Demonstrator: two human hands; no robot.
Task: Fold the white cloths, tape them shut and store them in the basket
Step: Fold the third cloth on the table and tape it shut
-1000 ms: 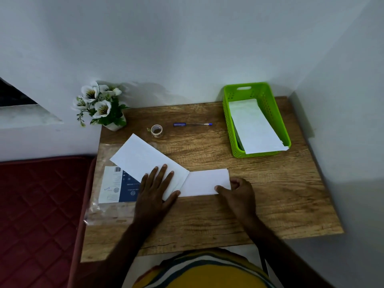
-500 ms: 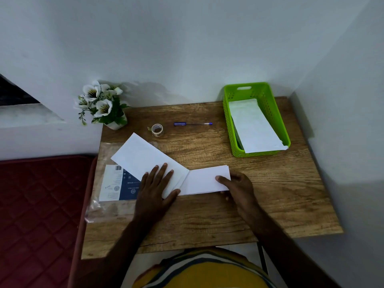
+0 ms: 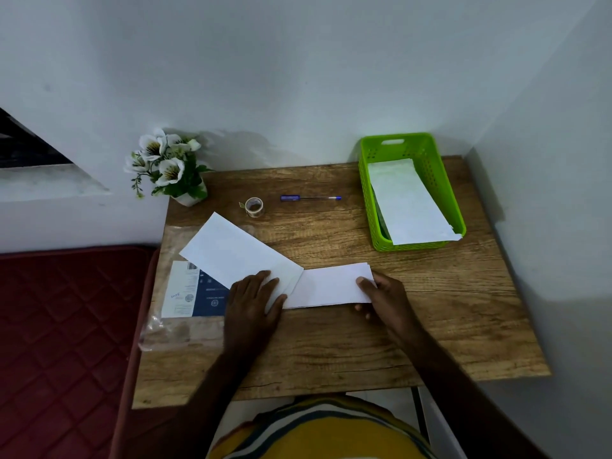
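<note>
On the table (image 3: 331, 342), left hand (image 3: 253, 301) lies flat, fingers spread, on one white cloth (image 3: 238, 256) — right hand (image 3: 384, 296) pinches another (image 3: 328, 286).

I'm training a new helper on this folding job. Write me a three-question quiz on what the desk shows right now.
1. True or false: the tape roll lies inside the green basket.
2. Which hand grips the right end of the folded white cloth? A) left hand B) right hand
3. Fill in: the pen lies between the tape roll and the ____.

Key: 1. False, it sits on the desk near the flower pot. 2. B; the left hand presses flat on the other white cloth. 3. Basket.
</note>
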